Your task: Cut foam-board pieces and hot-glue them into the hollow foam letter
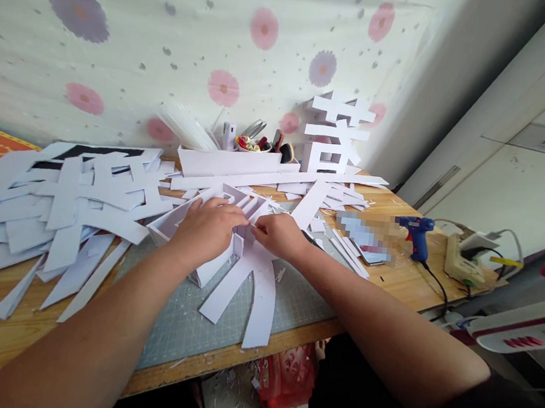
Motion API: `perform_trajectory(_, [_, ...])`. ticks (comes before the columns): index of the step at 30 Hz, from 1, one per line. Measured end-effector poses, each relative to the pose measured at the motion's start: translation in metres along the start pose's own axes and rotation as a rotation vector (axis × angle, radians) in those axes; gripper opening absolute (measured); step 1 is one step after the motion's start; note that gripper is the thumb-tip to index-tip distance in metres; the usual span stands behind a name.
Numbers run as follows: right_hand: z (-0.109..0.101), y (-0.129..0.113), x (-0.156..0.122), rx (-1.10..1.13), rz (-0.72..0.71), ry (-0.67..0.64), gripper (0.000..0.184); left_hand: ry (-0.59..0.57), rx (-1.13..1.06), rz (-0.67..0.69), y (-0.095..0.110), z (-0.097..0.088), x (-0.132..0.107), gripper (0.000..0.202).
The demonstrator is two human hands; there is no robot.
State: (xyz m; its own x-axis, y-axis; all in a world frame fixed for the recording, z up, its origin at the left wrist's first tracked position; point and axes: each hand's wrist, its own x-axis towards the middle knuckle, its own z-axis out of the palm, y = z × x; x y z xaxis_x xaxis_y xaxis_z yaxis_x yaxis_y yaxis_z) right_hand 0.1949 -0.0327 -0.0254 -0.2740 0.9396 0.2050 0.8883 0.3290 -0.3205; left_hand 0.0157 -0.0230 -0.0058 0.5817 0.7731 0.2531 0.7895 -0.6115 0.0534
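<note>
A white foam-board shape with upright walls (211, 271) sits on the grey cutting mat (167, 323), its two curved legs pointing toward the table's front edge. My left hand (212, 229) rests over its left part, with the fingers closed on the walls. Close beside it, my right hand (280, 234) is closed in a pinch at the shape's middle, on a white foam-board strip (245, 228) standing on edge. The fingertips of both hands nearly meet there. The exact grip is partly hidden by the hands.
Left lies a pile of white cut-out pieces (70, 209). Behind stand a white tool box (237, 164) and an upright white character (336, 133). Right are a phone (368, 243), a blue glue gun (416, 235) with its cord and a power strip (466, 260). A red basket (286, 377) is below.
</note>
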Motion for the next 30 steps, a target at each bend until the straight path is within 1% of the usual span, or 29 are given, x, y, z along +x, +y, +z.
perform_trajectory(4, [0.001, 0.004, 0.001, 0.038, -0.006, -0.022, 0.023, -0.02, 0.006, -0.027, 0.001, 0.001, -0.001, 0.054])
perform_trajectory(7, [-0.005, 0.013, 0.002, 0.154, 0.014, -0.017, 0.021, -0.044, -0.033, -0.039, -0.004, 0.002, -0.002, 0.055])
perform_trajectory(10, [-0.018, 0.025, 0.0, 0.208, 0.074, 0.03, 0.028, -0.069, -0.174, -0.083, -0.01, 0.0, -0.001, 0.049])
perform_trajectory(13, [-0.026, 0.034, -0.005, 0.137, 0.066, 0.028, 0.032, -0.018, -0.331, -0.176, -0.017, -0.005, 0.0, 0.042])
perform_trajectory(15, [-0.024, 0.035, -0.009, 0.095, 0.008, -0.032, 0.029, 0.009, -0.352, -0.187, -0.022, -0.008, 0.001, 0.042])
perform_trajectory(18, [-0.011, 0.029, -0.011, 0.044, -0.08, -0.153, 0.038, -0.011, -0.313, -0.112, -0.028, -0.009, 0.001, 0.049])
perform_trajectory(20, [-0.002, 0.024, -0.009, 0.026, -0.102, -0.205, 0.038, -0.035, -0.275, -0.056, -0.03, -0.008, 0.001, 0.054])
perform_trajectory(24, [0.007, 0.015, -0.002, 0.017, -0.049, -0.239, 0.025, -0.103, -0.204, -0.02, -0.03, -0.006, 0.0, 0.054])
perform_trajectory(30, [0.012, 0.01, 0.004, 0.026, 0.076, -0.244, 0.023, -0.126, -0.189, -0.037, -0.027, -0.007, 0.0, 0.054])
